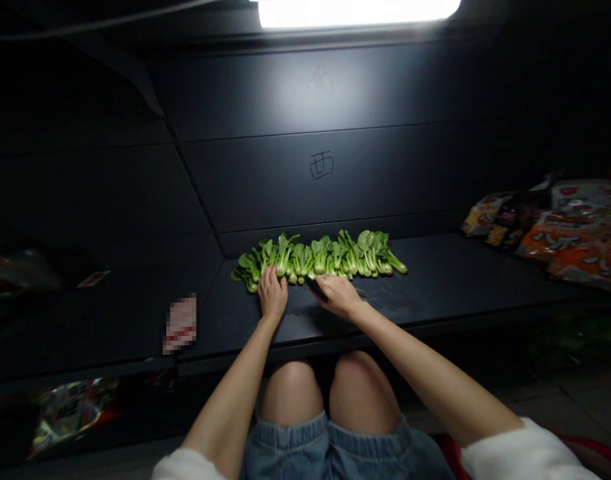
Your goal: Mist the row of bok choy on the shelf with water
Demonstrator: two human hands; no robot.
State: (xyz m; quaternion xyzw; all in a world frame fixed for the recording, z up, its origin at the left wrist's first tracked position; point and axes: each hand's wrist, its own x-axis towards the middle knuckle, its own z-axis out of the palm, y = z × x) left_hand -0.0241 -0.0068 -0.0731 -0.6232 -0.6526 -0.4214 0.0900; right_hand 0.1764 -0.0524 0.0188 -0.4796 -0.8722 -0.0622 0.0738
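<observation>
Heads of green bok choy [321, 257] lie side by side in a row on the dark shelf, leaves toward the back panel and pale stem ends toward me. My left hand [272, 293] rests at the left part of the row. Its fingers are stretched forward against the stem ends, with the thumb apart. Near the middle, my right hand [339, 295] is closed around a slim black object [316, 289] like a handle. Its far end is not clear against the stems, so I cannot tell its exact kind.
Orange snack bags [580, 243] are piled on the right of the shelf [435, 287]. A blurred-out card [181, 325] is at the left front, and a smaller card [93, 279] lies farther left. Shiny packages [68, 410] sit below. A bright lamp [358, 12] hangs overhead.
</observation>
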